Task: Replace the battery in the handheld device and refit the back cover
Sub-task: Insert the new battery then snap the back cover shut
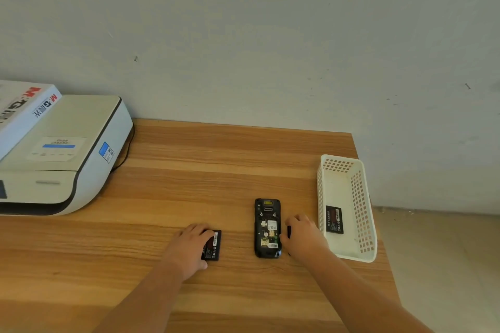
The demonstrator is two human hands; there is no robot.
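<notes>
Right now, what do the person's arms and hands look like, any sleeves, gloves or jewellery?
Both forearms are bare as far as the picture shows, with no sleeves in view. The left hand and right hand wear no gloves, and no watch, rings or wristbands can be seen.

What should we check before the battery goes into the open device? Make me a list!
1. Battery bay on the handheld device open and empty: ok.
2. Left hand has a grip on the battery on the table: cannot tell, the hand rests on it.
3. Right hand steadies the device: ok, it touches the device's side.
4. Battery contacts facing the right way: cannot tell.
5. Other battery kept apart in the white basket: ok.
6. Back cover ready: cannot tell, mostly hidden.
</notes>
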